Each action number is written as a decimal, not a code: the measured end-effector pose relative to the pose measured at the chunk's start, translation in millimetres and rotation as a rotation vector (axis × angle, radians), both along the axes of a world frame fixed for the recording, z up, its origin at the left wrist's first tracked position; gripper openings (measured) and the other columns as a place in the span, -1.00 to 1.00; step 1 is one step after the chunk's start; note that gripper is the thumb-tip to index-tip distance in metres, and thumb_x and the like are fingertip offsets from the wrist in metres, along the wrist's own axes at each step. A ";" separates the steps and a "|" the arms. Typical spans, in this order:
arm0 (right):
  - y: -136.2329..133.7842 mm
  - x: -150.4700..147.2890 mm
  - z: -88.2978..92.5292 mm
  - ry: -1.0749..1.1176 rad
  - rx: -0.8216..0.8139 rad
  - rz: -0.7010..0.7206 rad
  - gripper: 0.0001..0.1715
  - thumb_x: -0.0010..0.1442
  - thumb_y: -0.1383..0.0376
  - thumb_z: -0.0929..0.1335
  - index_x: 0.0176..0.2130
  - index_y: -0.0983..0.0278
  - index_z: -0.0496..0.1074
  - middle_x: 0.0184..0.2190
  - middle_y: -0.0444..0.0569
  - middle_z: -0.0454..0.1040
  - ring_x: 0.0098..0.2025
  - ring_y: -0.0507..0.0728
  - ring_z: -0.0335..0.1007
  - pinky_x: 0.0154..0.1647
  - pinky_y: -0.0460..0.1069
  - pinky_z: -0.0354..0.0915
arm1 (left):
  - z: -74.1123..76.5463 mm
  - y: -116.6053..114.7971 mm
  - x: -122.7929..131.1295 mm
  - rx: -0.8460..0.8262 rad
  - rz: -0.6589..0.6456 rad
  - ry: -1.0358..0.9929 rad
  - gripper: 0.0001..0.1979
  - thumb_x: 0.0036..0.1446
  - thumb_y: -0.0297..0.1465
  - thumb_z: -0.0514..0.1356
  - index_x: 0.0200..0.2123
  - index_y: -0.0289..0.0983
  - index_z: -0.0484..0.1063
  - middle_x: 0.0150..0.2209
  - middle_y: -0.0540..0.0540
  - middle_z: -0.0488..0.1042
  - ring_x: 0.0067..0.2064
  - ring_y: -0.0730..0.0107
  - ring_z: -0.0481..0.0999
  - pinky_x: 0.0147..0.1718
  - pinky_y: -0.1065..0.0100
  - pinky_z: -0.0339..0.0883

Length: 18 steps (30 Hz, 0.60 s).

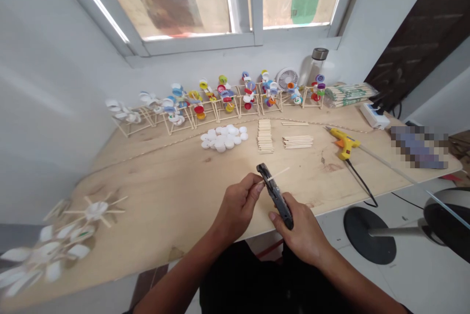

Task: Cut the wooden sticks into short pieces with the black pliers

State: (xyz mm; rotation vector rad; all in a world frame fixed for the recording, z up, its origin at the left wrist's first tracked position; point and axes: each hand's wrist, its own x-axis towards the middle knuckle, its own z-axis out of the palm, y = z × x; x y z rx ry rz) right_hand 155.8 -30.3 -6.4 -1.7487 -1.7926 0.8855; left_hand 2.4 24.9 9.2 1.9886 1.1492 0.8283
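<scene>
The left hand (pixel 238 202) pinches a stick (pixel 281 173) that pokes past the black tool (pixel 276 195) clasped in the right hand (pixel 304 230).

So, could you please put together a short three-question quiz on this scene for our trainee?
1. True or false: the yellow glue gun lies farther right in the picture than the pile of white round pieces.
2. Fill in the blank: the left hand pinches a thin, pale ____ .
3. Multiple choice: what does the right hand grip?
a) the yellow glue gun
b) a clear bottle
c) a dark hand tool

Key:
1. True.
2. Stick.
3. c
</scene>
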 end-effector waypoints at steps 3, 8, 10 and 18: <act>-0.2 0.9 -0.8 -0.011 0.006 0.002 -0.88 0.09 0.23 0.24 -0.36 0.24 0.21 -0.52 -0.12 0.36 -0.49 0.07 0.28 -0.48 -0.09 0.09 | 5.2 3.8 -3.0 -0.225 -0.075 -0.133 -0.79 0.16 -0.30 -0.05 -0.39 -0.29 0.28 -0.63 0.12 0.08 -0.62 0.58 0.09 -0.61 0.51 0.04; 0.9 1.4 -4.8 -0.061 0.009 -0.016 -0.88 0.10 0.23 0.23 -0.38 0.24 0.20 -0.56 -0.13 0.34 -0.52 0.07 0.27 -0.49 -0.10 0.06 | 3.2 7.6 -3.3 -0.277 -0.086 -0.171 -0.79 0.14 -0.30 -0.03 -0.40 -0.31 0.28 -0.63 0.12 0.07 -0.61 0.60 0.06 -0.62 0.53 0.01; 1.8 0.9 -7.2 -0.073 0.000 -0.026 -0.88 0.09 0.23 0.23 -0.39 0.24 0.20 -0.58 -0.13 0.34 -0.53 0.07 0.27 -0.50 -0.10 0.05 | 0.4 6.5 -1.1 -0.194 -0.040 -0.101 -0.79 0.14 -0.31 -0.03 -0.41 -0.30 0.28 -0.62 0.10 0.14 -0.60 0.58 0.11 -0.60 0.53 0.05; 4.9 -2.6 -11.4 0.014 -0.031 -0.047 -0.88 0.09 0.23 0.24 -0.42 0.24 0.20 -0.55 -0.13 0.35 -0.49 0.07 0.28 -0.47 -0.10 0.07 | -25.4 -0.3 7.9 0.526 0.191 0.339 -0.79 0.18 -0.41 -0.06 -0.24 -0.31 0.34 -0.49 -0.06 0.41 -0.45 0.43 0.39 -0.45 0.45 0.21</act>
